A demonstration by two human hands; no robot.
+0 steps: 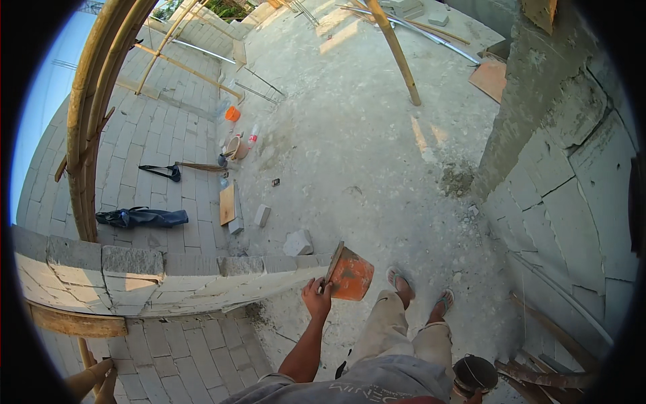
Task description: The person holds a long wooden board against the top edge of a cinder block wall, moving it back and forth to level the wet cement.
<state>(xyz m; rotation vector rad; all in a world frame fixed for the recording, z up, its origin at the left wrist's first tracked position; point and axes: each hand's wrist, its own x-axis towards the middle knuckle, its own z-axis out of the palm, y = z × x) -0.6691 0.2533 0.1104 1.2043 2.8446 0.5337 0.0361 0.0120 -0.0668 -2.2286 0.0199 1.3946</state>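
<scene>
My left hand [316,297] is closed on the cement-caked rim of an orange bucket [352,277], which hangs tilted on its side beside my left leg. The bucket's mouth faces left, and its inside is hidden from this angle. At the lower edge, my right hand [475,397] shows only in part, its fingers at the rim of a dark bucket [474,374] with a thin wire handle. That bucket is beside my right leg, and its contents are too dark to make out.
A low block wall [242,283] runs at my left. Bamboo poles [397,57] stand ahead, and a rough block wall [562,202] rises at right. Loose timber [552,374] lies at lower right. A block lump [298,242], a board [227,205] and a small orange bucket [233,114] sit on the floor.
</scene>
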